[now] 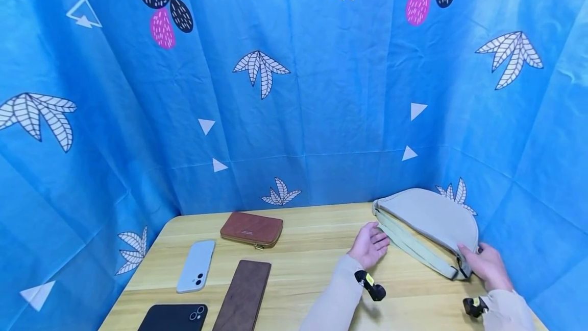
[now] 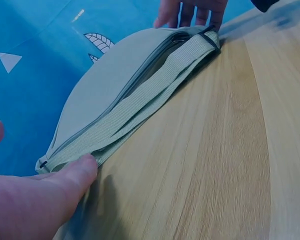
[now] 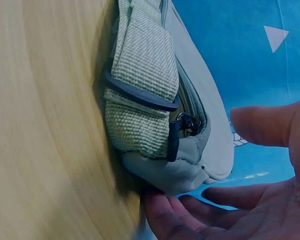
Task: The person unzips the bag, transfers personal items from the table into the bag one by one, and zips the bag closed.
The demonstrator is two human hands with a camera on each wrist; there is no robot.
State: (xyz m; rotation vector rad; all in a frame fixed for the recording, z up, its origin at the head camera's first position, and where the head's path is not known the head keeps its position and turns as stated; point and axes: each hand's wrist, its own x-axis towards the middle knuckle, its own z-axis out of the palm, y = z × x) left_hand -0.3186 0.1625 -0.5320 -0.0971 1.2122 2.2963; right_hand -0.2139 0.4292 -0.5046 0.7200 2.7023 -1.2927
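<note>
A light grey belt bag [image 1: 429, 213] lies at the table's back right corner, its pale green webbing strap [image 1: 413, 243] along the near side. My left hand [image 1: 369, 245] is beside the strap's left end, fingers relaxed and nothing held. In the left wrist view, the left thumb [image 2: 72, 182] overlaps that end; contact is unclear. At the bag's right end is my right hand [image 1: 489, 264]. In the right wrist view its fingers [image 3: 162, 212] reach under the bag's end, while the thumb [image 3: 262, 125] stands apart from the bag. A zipper [image 3: 190, 95] and dark strap buckle [image 3: 140, 95] show there.
On the table's left half lie a reddish-brown zip wallet [image 1: 252, 229], a light blue phone [image 1: 196, 266], a long dark brown wallet [image 1: 243, 295] and a black phone [image 1: 170, 318]. A blue patterned curtain [image 1: 321, 106] hangs behind the wooden table [image 1: 312, 229] and at both sides.
</note>
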